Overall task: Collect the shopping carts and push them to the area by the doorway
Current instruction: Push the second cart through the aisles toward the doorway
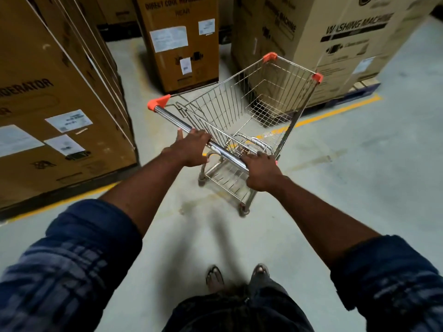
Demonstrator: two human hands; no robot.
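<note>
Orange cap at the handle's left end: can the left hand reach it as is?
Probably yes. The left hand grips the handle, and only bare bar lies between it and the orange cap; nothing blocks a slide.

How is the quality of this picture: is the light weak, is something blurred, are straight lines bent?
Head view: the light is dim and yellowish; the lower rack of the cart and the floor beneath are smeared by motion blur; the left hand and right hand gripping the handle bar look sharper; the tall boxes lean outward, a wide-angle distortion.
</note>
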